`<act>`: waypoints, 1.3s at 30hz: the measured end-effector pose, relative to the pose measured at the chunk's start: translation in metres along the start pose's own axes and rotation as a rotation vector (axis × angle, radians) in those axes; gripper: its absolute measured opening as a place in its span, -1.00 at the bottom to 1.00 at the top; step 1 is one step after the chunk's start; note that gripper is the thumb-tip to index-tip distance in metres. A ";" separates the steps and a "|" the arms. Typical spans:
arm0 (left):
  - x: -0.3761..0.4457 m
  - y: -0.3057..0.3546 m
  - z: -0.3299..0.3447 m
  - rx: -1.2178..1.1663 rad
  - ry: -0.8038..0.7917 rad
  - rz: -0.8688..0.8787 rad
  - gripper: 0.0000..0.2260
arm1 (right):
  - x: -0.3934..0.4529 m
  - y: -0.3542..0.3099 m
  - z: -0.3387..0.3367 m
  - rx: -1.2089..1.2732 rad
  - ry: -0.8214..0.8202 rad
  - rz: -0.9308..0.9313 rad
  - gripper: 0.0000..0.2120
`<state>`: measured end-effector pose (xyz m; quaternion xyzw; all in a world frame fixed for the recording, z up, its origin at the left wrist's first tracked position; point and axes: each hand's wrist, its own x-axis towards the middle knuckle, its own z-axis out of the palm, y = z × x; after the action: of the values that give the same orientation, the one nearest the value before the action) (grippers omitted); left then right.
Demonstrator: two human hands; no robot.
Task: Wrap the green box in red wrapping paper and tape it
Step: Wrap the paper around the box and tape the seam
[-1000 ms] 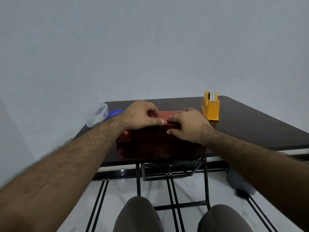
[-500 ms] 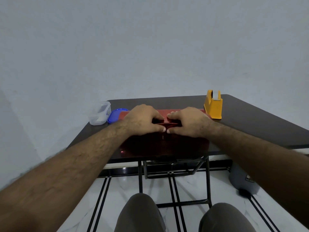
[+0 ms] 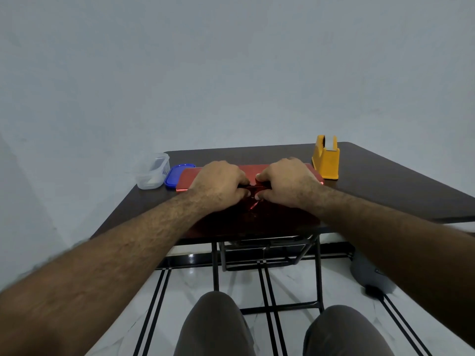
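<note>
Shiny red wrapping paper (image 3: 189,177) covers a flat box on the dark table (image 3: 385,186); no green of the box shows. My left hand (image 3: 218,186) and my right hand (image 3: 285,185) press on top of the package side by side, fingertips meeting at the middle where they pinch a fold of the paper. The near part of the paper (image 3: 257,222) lies dark and creased toward the table's front edge. A yellow tape dispenser (image 3: 326,158) stands just right of the package, behind my right hand.
A clear plastic container (image 3: 152,172) sits at the table's left edge with its blue lid (image 3: 176,174) beside it, touching the package's left end. My knees show below the table front. A grey object (image 3: 370,276) rests on the floor at right.
Both hands slid farther back along the package top and now sit level with each other. The paper's far edge shows more on both sides.
</note>
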<state>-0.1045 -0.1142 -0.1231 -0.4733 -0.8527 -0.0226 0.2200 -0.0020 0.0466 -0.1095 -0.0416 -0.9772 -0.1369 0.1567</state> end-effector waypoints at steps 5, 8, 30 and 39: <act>-0.004 -0.004 0.003 -0.102 0.022 -0.018 -0.58 | -0.008 0.005 0.005 0.149 0.031 0.021 -0.40; 0.000 -0.013 -0.002 -0.432 0.073 -0.102 -0.66 | -0.013 0.008 0.011 0.113 0.090 -0.019 -0.37; 0.010 -0.037 0.005 -0.925 -0.153 -0.188 -0.91 | -0.014 0.027 0.018 0.399 0.149 0.036 -0.53; -0.002 -0.039 -0.005 -0.648 -0.022 -0.081 -0.38 | 0.019 0.058 0.008 0.568 -0.076 -0.070 -0.86</act>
<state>-0.1337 -0.1387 -0.1128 -0.4847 -0.8215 -0.2966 0.0474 -0.0149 0.1051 -0.0961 0.0327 -0.9824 0.1388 0.1204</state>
